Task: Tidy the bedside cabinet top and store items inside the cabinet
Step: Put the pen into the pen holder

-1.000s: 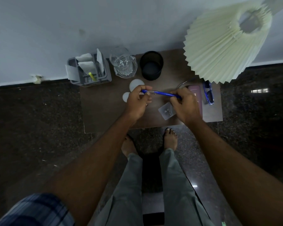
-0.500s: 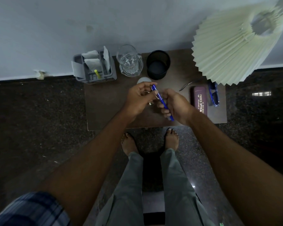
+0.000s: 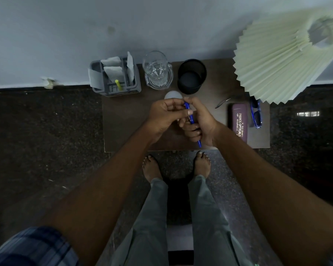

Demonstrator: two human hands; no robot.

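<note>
Since a second ago we have swung the blue pen from lying crosswise between our hands to standing nearly end-on to us, and our hands have drawn together over the middle of the cabinet top. Our right hand has its grip wrapped tight around the pen's slim plastic barrel, whose lower tip pokes out below the fist toward the front edge. Our left hand pinches at the pen's upper end with thumb and fingertips; whether it truly clamps the pen or only touches it, we cannot tell.

Along the back edge stand three containers. At the back left corner, overhanging the edge, sits a grey plastic caddy divided into compartments, holding folded white papers and a yellow stick-like thing. Beside it is a clear faceted glass mug; we cannot tell if it holds anything. Next comes a round black cup, dark inside. Just in front of these two a flat white disc lies partly hidden behind our hands.

Toward the right edge a long maroon spectacle case with gold lettering lies front to back, and just beside it, nearer the edge, blue-framed glasses. A thin metal piece lies just behind the case. The pleated cream lampshade covers the back right corner. The cabinet top is dark, matt wood; the floor is speckled dark stone.
</note>
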